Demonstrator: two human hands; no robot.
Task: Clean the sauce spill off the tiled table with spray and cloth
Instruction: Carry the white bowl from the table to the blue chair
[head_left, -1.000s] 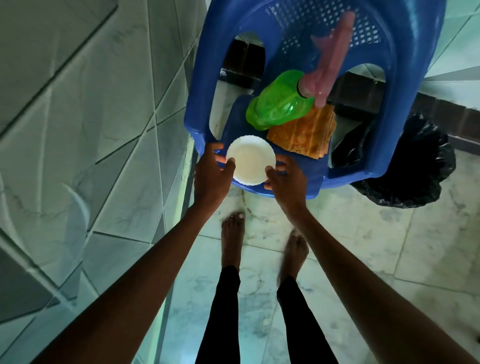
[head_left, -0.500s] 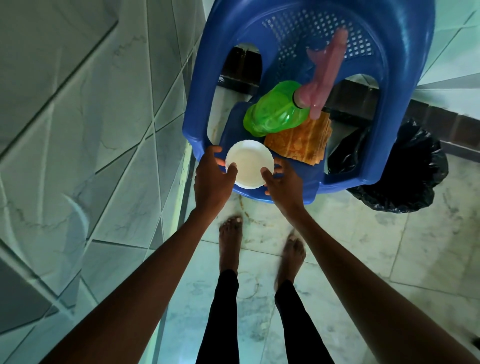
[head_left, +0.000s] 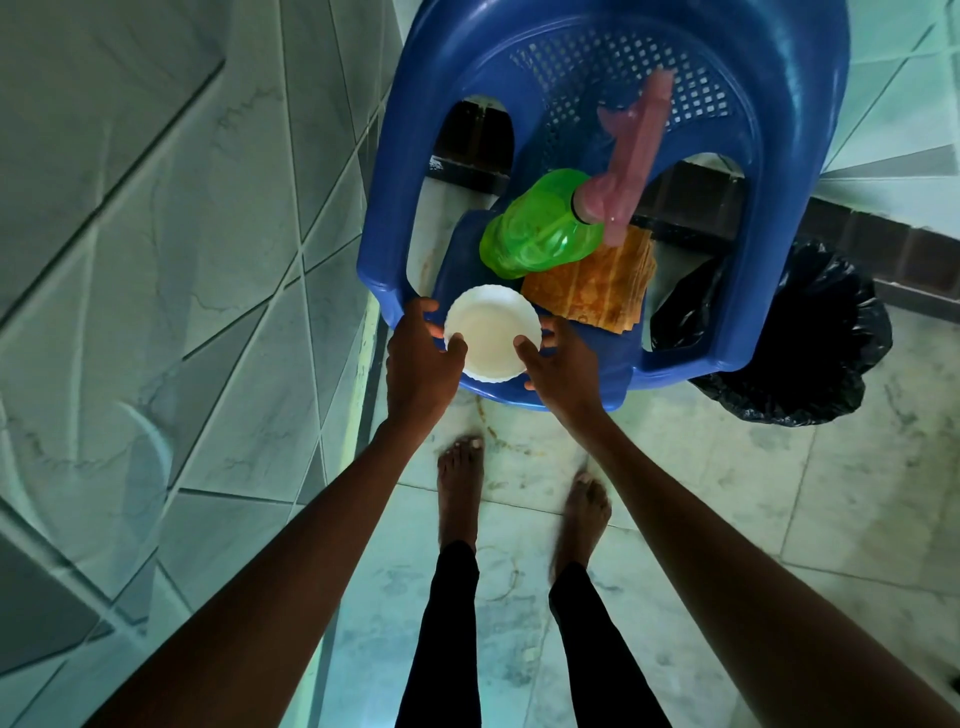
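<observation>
My bare feet (head_left: 460, 483) stand on the pale marble floor (head_left: 727, 493), black leggings down to the ankles, with a few brownish streaks (head_left: 491, 434) on the tile just ahead of my toes. Both my arms reach forward over them. My left hand (head_left: 423, 366) and right hand (head_left: 563, 371) each curl round an opposite side of a small white bowl (head_left: 491, 332), thumbs hooked over its scalloped rim and fingers wrapped behind it, so I grip it from both sides. The bowl is at the front edge of a blue plastic chair (head_left: 395, 182); I cannot tell whether it rests on the seat or is just off it. Just behind the bowl on the seat lies the folded orange cloth (head_left: 592, 286), and the green spray bottle (head_left: 545, 234) lies tipped partly on top of it, its pink trigger head (head_left: 631, 156) pointing toward the perforated chair back. A black bin bag (head_left: 810, 348) sits on the floor beside the chair on my right. The tiled table (head_left: 156, 260) runs along my left, its grey-green surface reaching right up beside the chair's arm.
</observation>
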